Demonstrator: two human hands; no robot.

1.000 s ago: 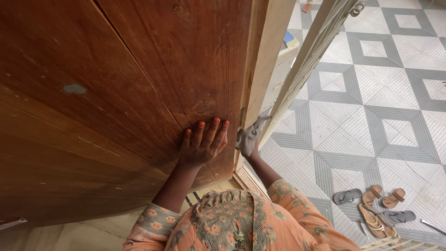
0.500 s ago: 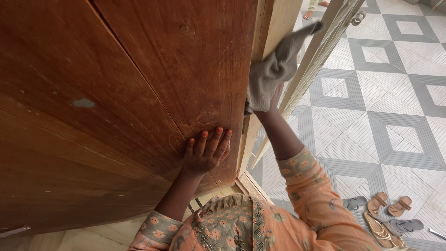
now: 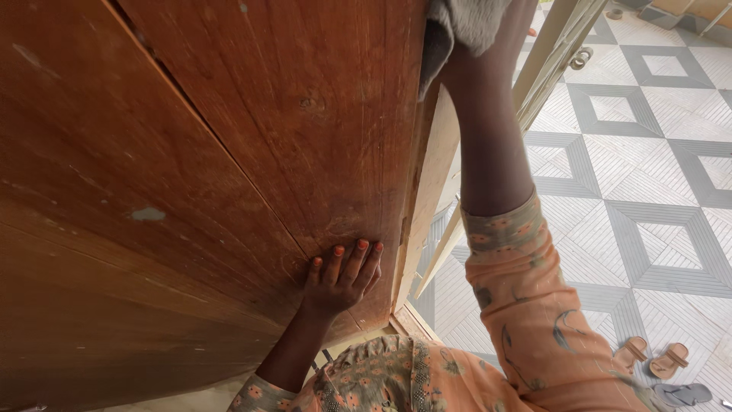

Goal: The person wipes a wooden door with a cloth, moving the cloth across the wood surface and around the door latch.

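Right hand: raised to the top edge of the frame, arm stretched almost straight. Grip closed around a grey cloth, fingers folded into the fabric and pressing it against the edge of the wooden door. Only the lower part of hand and cloth shows; the rest is cut off by the frame.

Change: a second ago this hand and cloth were low on the door edge, near the left hand; half a second ago they were partway up; now they are at the top of view. The cloth has travelled upward along the door's edge in one long pass. Judged from this, the lower and middle stretch of the edge has been wiped and the upper stretch is in hand.

Left hand: flat on the door face near its lower corner, fingers spread, nails painted orange. Grip holds nothing; the palm bears on the wood. Its place on the door is unchanged across the three moments, so it reads as a brace.

Door: reddish-brown planks with a diagonal seam and a small pale patch on the face.

Surroundings: pale door frame just beside the right arm; grey-and-white patterned tile floor; sandals on the floor at lower right, well apart from both hands.
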